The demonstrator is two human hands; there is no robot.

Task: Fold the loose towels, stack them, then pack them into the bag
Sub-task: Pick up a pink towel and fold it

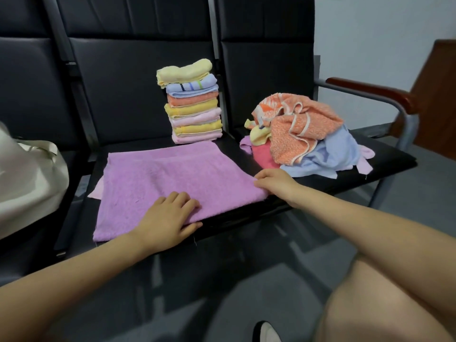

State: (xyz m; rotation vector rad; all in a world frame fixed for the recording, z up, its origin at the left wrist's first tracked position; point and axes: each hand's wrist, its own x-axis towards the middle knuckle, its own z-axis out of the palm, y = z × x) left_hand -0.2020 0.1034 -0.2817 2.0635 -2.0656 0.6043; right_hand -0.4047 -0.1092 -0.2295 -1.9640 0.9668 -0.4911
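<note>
A purple towel (pixel 160 183) lies spread flat on the middle black seat (pixel 246 218). My left hand (pixel 167 218) rests on its near edge, fingers on top and thumb at the hem. My right hand (pixel 274 182) holds the towel's right near corner, its fingers curled at the edge. Behind the towel stands a stack of several folded towels (pixel 193 102), a pale yellow one on top. A heap of loose towels (pixel 306 137), orange, blue, pink and yellow, lies on the right seat. A white bag (pixel 27 178) sits on the left seat.
The seat backs (pixel 138 77) rise right behind the stack. A metal armrest with a wooden top (pixel 370 91) bounds the right seat. My knee (pixel 385 304) and a shoe (pixel 266 332) are low in view over the grey floor.
</note>
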